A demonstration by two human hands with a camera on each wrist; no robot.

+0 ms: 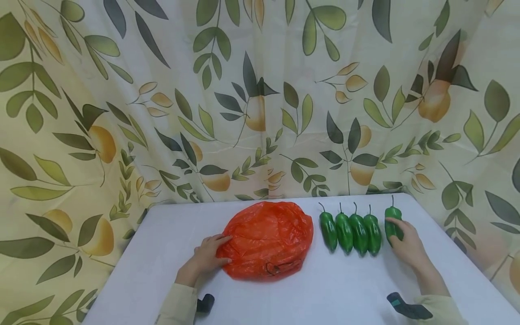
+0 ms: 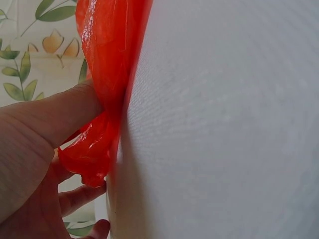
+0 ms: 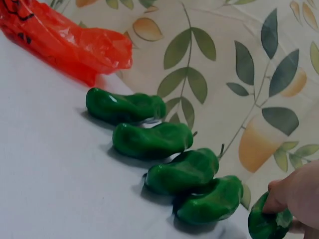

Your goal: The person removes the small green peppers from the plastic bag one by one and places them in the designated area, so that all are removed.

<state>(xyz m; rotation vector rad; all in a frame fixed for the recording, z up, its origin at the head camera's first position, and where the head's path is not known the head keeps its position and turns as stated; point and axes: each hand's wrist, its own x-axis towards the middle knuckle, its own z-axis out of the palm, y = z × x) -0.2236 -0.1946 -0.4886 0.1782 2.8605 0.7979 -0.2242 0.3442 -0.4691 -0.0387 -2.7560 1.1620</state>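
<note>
A crumpled red plastic bag (image 1: 266,241) lies on the white table, left of the peppers. At its left edge my left hand (image 1: 209,255) holds the film between thumb and fingers; the left wrist view shows the thumb (image 2: 82,107) against the bag (image 2: 112,59) and the other fingers spread behind it. My right hand (image 1: 408,243) grips a green pepper (image 1: 392,213) at the right end of the row, and part of that pepper is hidden by the fingers. Several more green peppers (image 1: 344,232) lie side by side between the bag and this hand, stems toward the back.
The white table (image 1: 325,293) ends at the back and right against a curtain (image 1: 260,90) printed with leaves and fruit. Dark straps stick out at both wrists, the left one (image 1: 206,304) and the right one (image 1: 408,308) close over the table.
</note>
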